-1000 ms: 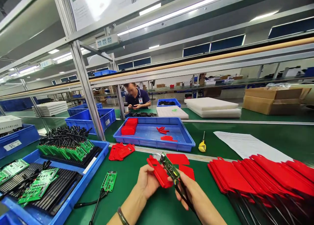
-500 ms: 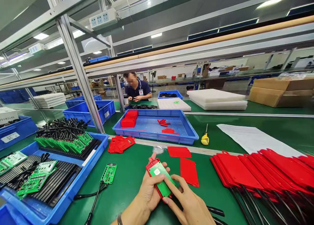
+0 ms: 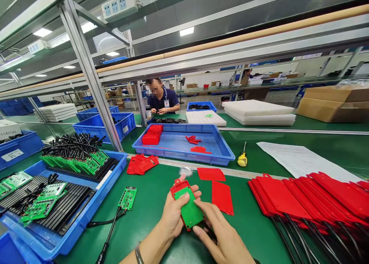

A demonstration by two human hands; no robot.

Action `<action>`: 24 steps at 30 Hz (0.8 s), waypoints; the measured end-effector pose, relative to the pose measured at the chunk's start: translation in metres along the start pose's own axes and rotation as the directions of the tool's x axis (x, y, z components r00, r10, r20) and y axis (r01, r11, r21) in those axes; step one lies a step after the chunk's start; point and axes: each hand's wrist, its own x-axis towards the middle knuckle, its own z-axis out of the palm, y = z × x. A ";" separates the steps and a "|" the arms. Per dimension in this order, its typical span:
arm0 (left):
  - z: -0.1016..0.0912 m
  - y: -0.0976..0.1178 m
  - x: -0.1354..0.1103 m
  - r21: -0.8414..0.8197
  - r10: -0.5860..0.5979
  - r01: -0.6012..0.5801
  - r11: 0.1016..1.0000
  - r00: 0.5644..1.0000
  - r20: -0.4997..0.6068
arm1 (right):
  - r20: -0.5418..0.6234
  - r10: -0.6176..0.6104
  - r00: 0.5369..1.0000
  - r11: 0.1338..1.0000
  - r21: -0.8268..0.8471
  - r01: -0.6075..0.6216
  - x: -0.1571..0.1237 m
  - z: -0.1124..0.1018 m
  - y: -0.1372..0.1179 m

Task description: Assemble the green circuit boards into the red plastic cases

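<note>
My left hand (image 3: pixel 174 212) is closed around a red plastic casing (image 3: pixel 181 182), with the thumb pressing on the green circuit board (image 3: pixel 191 211) inside it. The casing tilts toward the lower right, loop end away from me. At its lower right edge, my right hand (image 3: pixel 217 227) has fingertips and thumb on the casing; a black cable partly shows under that hand. Left of my hands lies another green board (image 3: pixel 127 198) with a black cable. Just beyond the casing are flat red panels (image 3: pixel 222 198) and a clear plastic piece (image 3: pixel 186 171).
A blue tray (image 3: pixel 184 156) with red parts stands ahead. At left, a blue bin (image 3: pixel 111 179) holds cabled boards. Red cabled casings (image 3: pixel 291 198) are stacked at right. A yellow screwdriver (image 3: pixel 242 158) and paper (image 3: pixel 302 162) lie beyond. A person (image 3: pixel 163 98) sits across the bench.
My right hand has drawn back from the board's face to the casing's lower right edge, exposing more green board. The small white patch on the board no longer shows. The view has shifted slightly.
</note>
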 end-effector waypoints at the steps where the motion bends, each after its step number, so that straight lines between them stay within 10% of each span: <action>1: 0.000 0.002 0.000 0.010 -0.016 0.015 1.000 1.000 0.018 | 0.020 0.078 0.997 0.990 0.114 -0.080 0.002 -0.003 0.000; 7: 0.002 0.005 -0.005 0.030 -0.110 0.108 0.994 0.992 0.057 | 0.222 0.276 0.935 0.731 0.583 -0.354 0.010 -0.011 0.006; 14: -0.004 -0.003 -0.005 0.023 -0.113 0.111 0.994 0.988 0.103 | 0.321 0.114 0.940 0.649 0.692 -0.315 0.010 0.000 -0.001; 24: -0.006 -0.005 -0.007 0.064 -0.126 0.120 0.991 0.986 0.104 | 0.280 0.185 0.942 0.561 0.757 -0.336 0.006 0.011 0.000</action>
